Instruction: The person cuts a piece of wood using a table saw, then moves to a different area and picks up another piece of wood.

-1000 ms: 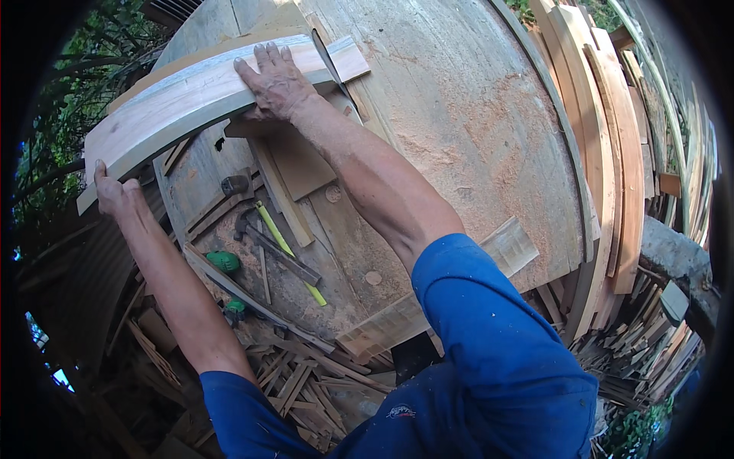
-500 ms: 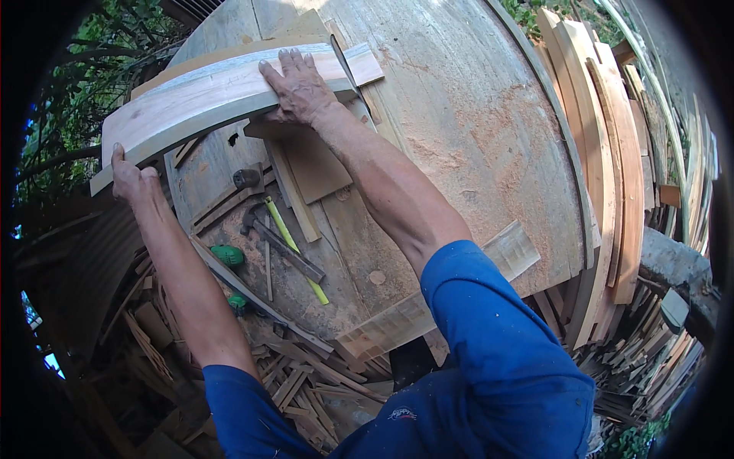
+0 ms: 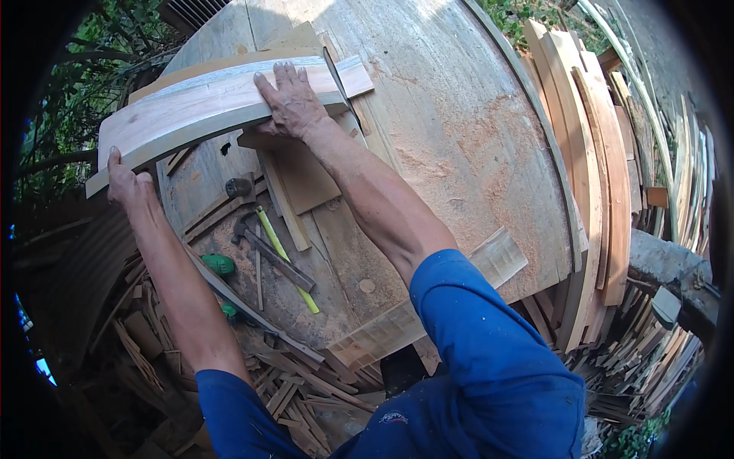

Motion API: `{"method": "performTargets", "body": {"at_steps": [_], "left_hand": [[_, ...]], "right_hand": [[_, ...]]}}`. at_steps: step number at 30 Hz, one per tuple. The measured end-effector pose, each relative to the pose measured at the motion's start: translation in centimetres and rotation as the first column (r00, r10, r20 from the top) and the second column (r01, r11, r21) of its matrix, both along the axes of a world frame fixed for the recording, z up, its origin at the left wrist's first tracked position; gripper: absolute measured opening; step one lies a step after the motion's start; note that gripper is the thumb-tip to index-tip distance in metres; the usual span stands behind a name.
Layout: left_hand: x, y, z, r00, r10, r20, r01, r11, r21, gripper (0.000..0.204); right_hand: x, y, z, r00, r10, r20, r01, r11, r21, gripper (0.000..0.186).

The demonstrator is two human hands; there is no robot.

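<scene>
A long, gently curved wooden board (image 3: 191,107) lies across the far left of the work table, its left end jutting past the table's edge. My left hand (image 3: 128,182) grips that end by its near corner. Toward the other end, my right hand (image 3: 290,103) lies on the board's upper face with fingers spread; its thumb is hidden. Just right of this hand, a thin dark saw blade (image 3: 334,71) stands at the board's right end. A short pale wood piece (image 3: 355,76) sits beyond the blade.
Nearer me on the sawdust-strewn table (image 3: 428,99) are a hammer (image 3: 279,264), a yellow measuring strip (image 3: 275,237) and a green power tool (image 3: 220,265). Planks (image 3: 585,168) are stacked along the right. A flat board (image 3: 382,333) lies at the near edge; scraps (image 3: 298,405) pile below.
The whole view has shifted slightly. Both hands stay on the board, and any movement of it against the blade is too small to make out.
</scene>
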State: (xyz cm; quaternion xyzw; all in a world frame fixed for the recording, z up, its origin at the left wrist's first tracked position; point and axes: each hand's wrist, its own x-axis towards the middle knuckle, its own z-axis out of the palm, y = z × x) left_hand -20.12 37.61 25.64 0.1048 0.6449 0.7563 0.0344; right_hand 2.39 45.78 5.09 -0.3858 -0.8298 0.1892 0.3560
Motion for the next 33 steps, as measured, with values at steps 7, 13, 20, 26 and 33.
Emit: {"method": "performTargets", "body": {"at_steps": [7,13,20,26,33], "left_hand": [[0.8,0.2,0.1,1.000,0.005,-0.002,-0.005,0.999,0.033,0.042],[0.4,-0.4,-0.4,0.999,-0.047,-0.008,0.048,0.996,0.081,0.043],[2.2,-0.1,0.4,0.998,0.050,0.036,-0.054,0.990,0.128,0.044],[1.1,-1.6,-0.7,0.999,0.040,-0.027,-0.034,0.981,0.193,0.041],[4.5,-5.1,0.2,0.999,0.034,-0.025,-0.031,0.990,0.136,0.042]], "right_hand": [[0.4,-0.1,0.1,1.000,0.000,-0.015,0.000,1.000,-0.001,0.101],[0.2,-0.9,0.2,1.000,-0.002,-0.019,0.002,1.000,0.008,0.097],[-0.7,-1.1,-0.1,0.984,-0.124,0.125,0.111,0.989,0.101,0.095],[-0.4,-2.8,0.4,0.991,-0.072,0.113,0.065,0.996,0.063,0.094],[1.8,-6.0,1.3,0.995,-0.058,0.077,0.056,0.998,0.020,0.096]]}}
